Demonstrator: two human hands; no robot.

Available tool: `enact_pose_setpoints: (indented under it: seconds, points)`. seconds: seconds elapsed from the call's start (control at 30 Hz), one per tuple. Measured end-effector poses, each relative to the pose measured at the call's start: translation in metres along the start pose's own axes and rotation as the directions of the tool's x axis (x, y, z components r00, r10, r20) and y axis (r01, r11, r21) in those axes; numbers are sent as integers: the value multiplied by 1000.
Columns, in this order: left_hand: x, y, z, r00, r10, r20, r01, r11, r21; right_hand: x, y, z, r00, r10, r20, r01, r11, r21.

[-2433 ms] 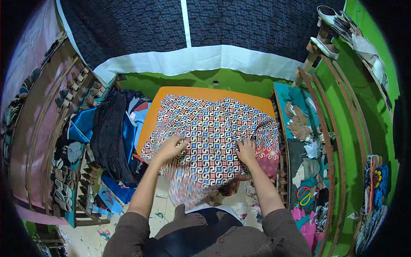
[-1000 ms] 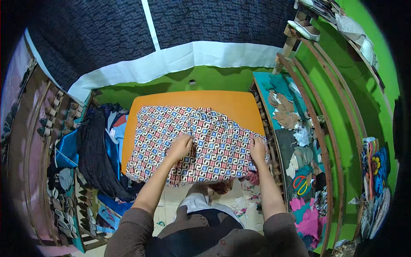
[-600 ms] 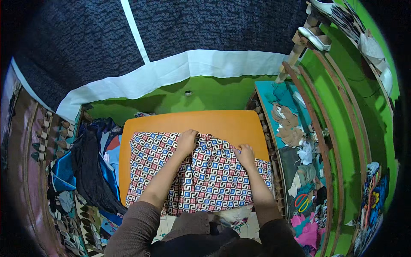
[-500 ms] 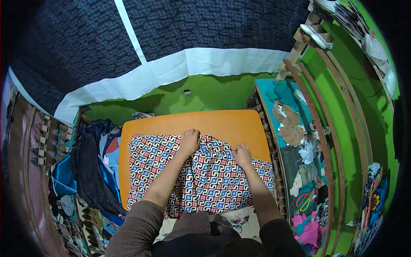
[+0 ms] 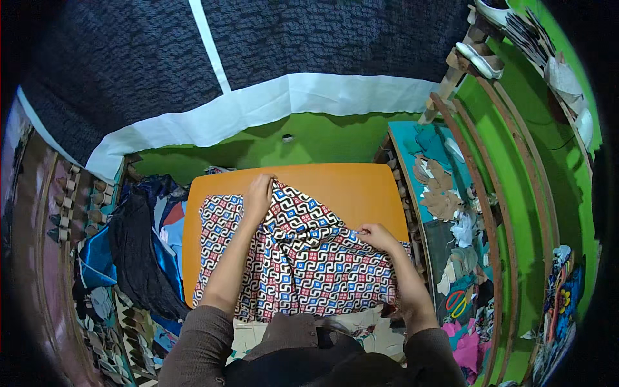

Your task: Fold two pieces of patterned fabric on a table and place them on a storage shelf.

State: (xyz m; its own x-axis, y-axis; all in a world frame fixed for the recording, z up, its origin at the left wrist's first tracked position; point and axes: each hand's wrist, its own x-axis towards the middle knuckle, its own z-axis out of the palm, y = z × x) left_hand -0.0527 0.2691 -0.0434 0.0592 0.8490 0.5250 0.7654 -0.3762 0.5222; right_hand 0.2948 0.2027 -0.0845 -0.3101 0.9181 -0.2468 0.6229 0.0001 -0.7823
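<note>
A patterned cloth (image 5: 322,271) in red, blue, black and white lies over the orange tabletop (image 5: 342,184) and hangs past its near edge. My left hand (image 5: 258,197) pinches the cloth's far edge and lifts it to a peak, with folds running down below it. Farther right, my right hand (image 5: 379,237) grips the same edge between thumb and fingers. Between the two hands the edge slants down from left to right. The fingertips of my left hand are partly hidden.
Dark clothes (image 5: 142,251) are heaped against the table's left side. On the right stands a bench with fabric scraps (image 5: 440,200) and scissors (image 5: 456,303). Wooden shelf rails (image 5: 477,168) rise beside it. A dark curtain (image 5: 335,45) with a white border hangs behind.
My left hand has moved left and away from me, pulling the cloth edge up into a peak. My right hand has shifted slightly right and nearer, drawing its part of the edge along.
</note>
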Motion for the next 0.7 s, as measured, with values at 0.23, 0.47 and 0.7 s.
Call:
enact_pose_setpoints:
  seconds: [0.23, 0.47, 0.7]
  points:
    - [-23, 49, -76, 986, 153, -62, -150, 987, 53, -33, -9, 2, 976, -173, 131, 189, 975, -121]
    - [-98, 96, -147, 959, 281, -37, -266, 936, 232, -111, -67, -22, 914, -316, -255, 298, 948, -107]
    - [-167, 98, -181, 970, 216, -112, -187, 956, 227, -163, -81, 0, 883, -344, -320, 349, 936, -42]
